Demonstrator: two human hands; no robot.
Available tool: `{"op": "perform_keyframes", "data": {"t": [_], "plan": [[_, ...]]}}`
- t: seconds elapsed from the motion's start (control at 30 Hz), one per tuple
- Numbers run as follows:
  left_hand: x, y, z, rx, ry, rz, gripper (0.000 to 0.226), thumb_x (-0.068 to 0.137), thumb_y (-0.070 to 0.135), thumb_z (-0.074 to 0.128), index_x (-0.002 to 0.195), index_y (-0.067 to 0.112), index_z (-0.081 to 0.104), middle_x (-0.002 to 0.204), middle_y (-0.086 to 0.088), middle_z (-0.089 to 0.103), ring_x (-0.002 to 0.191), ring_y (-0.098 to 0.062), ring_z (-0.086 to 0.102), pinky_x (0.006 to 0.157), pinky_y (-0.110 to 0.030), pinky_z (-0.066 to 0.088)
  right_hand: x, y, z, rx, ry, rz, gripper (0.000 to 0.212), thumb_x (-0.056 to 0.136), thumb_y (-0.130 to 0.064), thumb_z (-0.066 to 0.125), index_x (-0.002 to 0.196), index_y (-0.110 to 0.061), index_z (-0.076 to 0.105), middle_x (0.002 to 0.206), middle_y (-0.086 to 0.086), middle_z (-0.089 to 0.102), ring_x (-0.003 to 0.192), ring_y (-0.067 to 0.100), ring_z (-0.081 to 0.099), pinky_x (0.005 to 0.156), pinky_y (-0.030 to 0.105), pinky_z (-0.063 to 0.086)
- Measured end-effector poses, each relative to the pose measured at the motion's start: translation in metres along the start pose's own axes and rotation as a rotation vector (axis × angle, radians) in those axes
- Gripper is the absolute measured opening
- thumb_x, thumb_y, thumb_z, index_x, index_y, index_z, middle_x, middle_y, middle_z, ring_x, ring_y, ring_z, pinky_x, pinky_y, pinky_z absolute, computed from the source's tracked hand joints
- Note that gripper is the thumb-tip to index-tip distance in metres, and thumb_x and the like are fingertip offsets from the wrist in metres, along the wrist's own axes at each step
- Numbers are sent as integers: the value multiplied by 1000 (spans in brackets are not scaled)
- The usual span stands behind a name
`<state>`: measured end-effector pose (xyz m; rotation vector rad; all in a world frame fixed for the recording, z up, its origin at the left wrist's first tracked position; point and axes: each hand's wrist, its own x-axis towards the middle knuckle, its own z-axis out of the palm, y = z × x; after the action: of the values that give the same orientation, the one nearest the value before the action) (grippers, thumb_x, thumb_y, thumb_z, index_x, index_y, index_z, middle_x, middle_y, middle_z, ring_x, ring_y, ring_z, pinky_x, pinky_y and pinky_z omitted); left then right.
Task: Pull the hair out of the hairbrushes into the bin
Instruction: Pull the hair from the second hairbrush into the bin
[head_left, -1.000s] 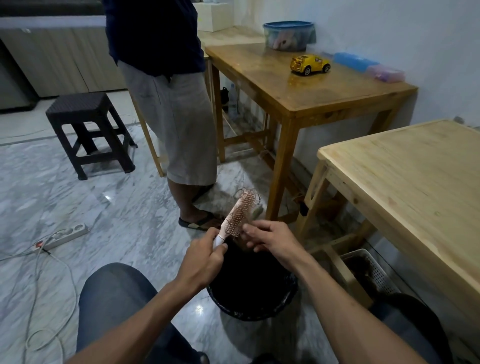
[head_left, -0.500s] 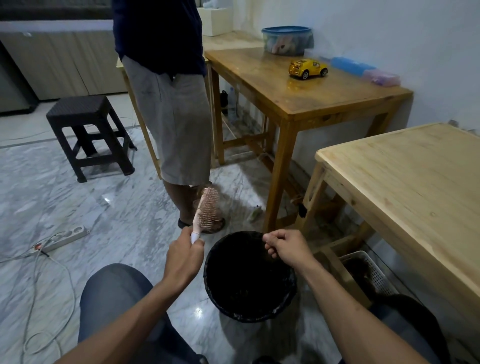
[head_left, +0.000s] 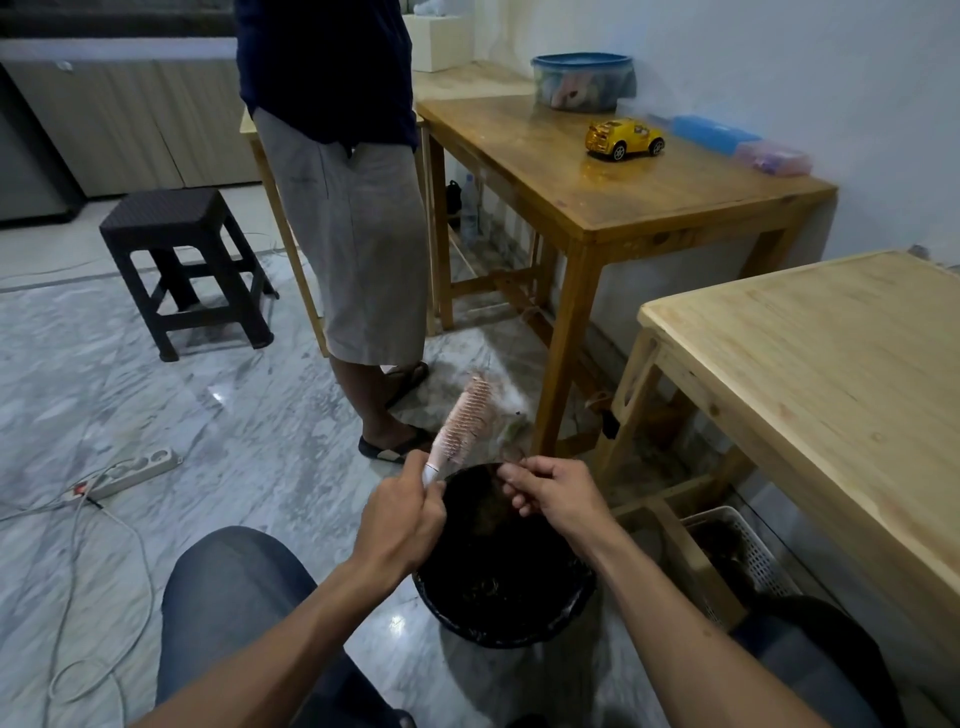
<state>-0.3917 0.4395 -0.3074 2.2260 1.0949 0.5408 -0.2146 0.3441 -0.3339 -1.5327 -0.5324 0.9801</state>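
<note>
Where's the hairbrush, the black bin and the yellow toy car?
hairbrush (head_left: 464, 422): head view, on the pink bristle head.
black bin (head_left: 519, 631): head view, on its near rim.
yellow toy car (head_left: 625, 137): head view, on the car's body, on the darker wooden table.

Single head-worn wide-angle view, facing forward and down, close above both hands

I see a marble floor (head_left: 156, 415) carrying the black bin (head_left: 519, 623) at lower centre, a dark stool (head_left: 182, 260) upper left, a power strip (head_left: 135, 470) at left, a white basket (head_left: 748, 556) lower right, and two wooden tables (head_left: 597, 197) at right.
</note>
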Motion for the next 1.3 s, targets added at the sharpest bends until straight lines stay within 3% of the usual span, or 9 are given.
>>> {"op": "perform_keyframes", "data": {"t": [0.2,0.3,0.47,0.63,0.7,0.8,0.9,1.0,1.3], "plan": [[10,-7,-10,-78,123,-141,4,96,19,52,97,16,51,70,-10,60,60,-26,55,53,-41,41,-4,26,-34,-214,120,130,14,95,-15,71,85,-8,77,69,4,70,57,8,61,57,21,52],[8,-7,-7,-96,96,-125,2,95,19,53,95,17,52,68,-10,60,58,-26,55,52,-39,39,-5,26,-31,-246,50,178,10,97,-9,66,102,-9,75,91,7,72,71,10,67,64,22,57],[4,-1,0,-109,53,-100,3,95,19,54,98,19,52,67,-8,60,60,-26,56,55,-42,42,-5,-4,-17,-550,-121,247,77,84,-10,53,156,-32,37,150,-2,46,111,22,61,81,37,63],[3,1,1,-129,11,-73,3,95,20,54,94,20,52,64,-7,57,57,-24,52,53,-38,38,-8,-36,-4,-529,-77,156,78,83,-20,55,157,-33,35,159,-2,42,101,7,58,74,25,47],[2,2,0,-130,-8,-47,5,95,20,55,92,19,51,64,-5,54,55,-22,49,52,-36,35,-5,-37,-1,-408,-49,68,76,84,-27,59,156,-34,37,160,-1,41,124,15,55,93,29,44],[-1,0,-2,-82,-35,11,5,95,20,56,96,19,51,63,-3,54,53,-20,49,51,-35,33,0,-38,2,-59,-82,21,69,89,-46,66,152,-32,42,148,-2,55,127,19,59,107,40,45],[-3,-2,-3,-18,-54,57,6,96,21,54,98,19,49,63,-1,55,56,-20,51,52,-35,33,2,-40,3,80,-31,-5,43,90,-40,74,127,-20,65,114,0,76,92,19,76,80,29,59],[-4,-5,-4,-32,-62,34,5,96,20,53,99,20,49,66,-4,58,57,-20,53,52,-34,34,4,-34,3,104,154,-36,15,88,-21,79,95,-8,79,76,2,76,66,13,66,59,19,54],[5,-10,-9,-229,71,-244,10,95,19,54,87,12,51,76,-9,59,63,-22,50,57,-38,34,-4,-2,-25,-68,350,207,12,95,-13,71,87,-5,76,75,9,72,63,14,62,65,26,56]]}}
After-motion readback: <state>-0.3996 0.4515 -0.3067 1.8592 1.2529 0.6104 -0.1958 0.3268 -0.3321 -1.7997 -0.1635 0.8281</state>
